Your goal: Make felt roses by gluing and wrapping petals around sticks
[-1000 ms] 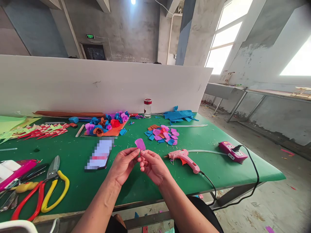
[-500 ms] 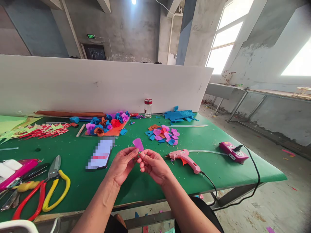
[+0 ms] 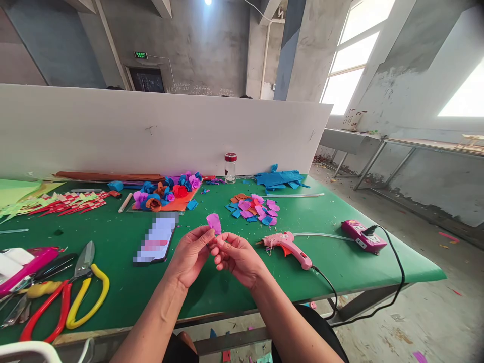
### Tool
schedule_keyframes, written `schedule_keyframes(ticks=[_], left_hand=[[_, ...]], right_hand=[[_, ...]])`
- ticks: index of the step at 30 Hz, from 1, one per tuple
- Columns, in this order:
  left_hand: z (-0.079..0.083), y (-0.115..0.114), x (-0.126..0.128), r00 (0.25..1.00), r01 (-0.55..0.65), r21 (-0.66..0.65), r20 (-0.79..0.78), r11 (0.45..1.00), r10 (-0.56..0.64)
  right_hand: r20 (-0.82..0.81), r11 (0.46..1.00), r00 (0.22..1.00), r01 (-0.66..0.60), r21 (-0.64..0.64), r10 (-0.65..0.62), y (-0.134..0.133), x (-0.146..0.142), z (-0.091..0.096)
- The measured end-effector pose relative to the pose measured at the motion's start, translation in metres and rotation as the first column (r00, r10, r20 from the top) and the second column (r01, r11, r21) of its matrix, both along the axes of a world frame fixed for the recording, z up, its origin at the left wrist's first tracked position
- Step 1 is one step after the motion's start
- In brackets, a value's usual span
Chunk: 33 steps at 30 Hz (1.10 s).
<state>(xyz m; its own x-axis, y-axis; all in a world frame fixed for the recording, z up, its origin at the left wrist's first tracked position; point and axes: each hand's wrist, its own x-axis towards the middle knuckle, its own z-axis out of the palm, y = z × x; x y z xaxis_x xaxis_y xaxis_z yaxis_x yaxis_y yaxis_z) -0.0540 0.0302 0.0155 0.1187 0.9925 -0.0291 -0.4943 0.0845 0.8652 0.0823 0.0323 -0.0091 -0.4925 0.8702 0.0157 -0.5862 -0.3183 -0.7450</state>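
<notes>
Pinching purple petal: left fingers, right fingers closed on base; green sign reads EXIT.

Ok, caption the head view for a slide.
Hands holding a purple paper piece over a green table, glue gun nearby.

Paper piece in hand: plain purple. Table: green. Glue gun: pink (trigger orange-red). Scissors: one handle red, one yellow.
</notes>
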Motion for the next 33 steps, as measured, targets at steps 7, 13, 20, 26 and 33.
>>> schedule_keyframes(ticks=[7,13,20,26,33], left_hand=[[-0.002,-0.001,0.000,0.999,0.044,0.035,0.004,0.998,-0.044],[-0.004,0.002,-0.003,1.000,0.009,0.032,0.023,0.999,-0.009],[-0.012,0.005,0.000,0.999,0.044,0.046,0.029,0.998,-0.045],[-0.012,0.009,-0.005,0.998,-0.009,0.070,-0.067,0.997,0.014],[-0.009,0.010,-0.017,0.958,-0.085,0.182,-0.256,0.980,0.131]], right_hand=[[0.047,0.999,0.999,0.014,0.034,-0.016,-0.001,-0.001,0.000],[0.091,0.993,0.994,0.056,0.108,-0.066,-0.003,-0.001,0.004],[0.155,0.951,0.959,0.199,0.237,-0.239,-0.004,-0.005,0.006],[0.205,0.907,0.909,0.294,0.301,-0.362,0.003,0.001,0.003],[0.318,0.875,0.840,0.318,0.366,-0.438,0.009,0.014,0.001]])
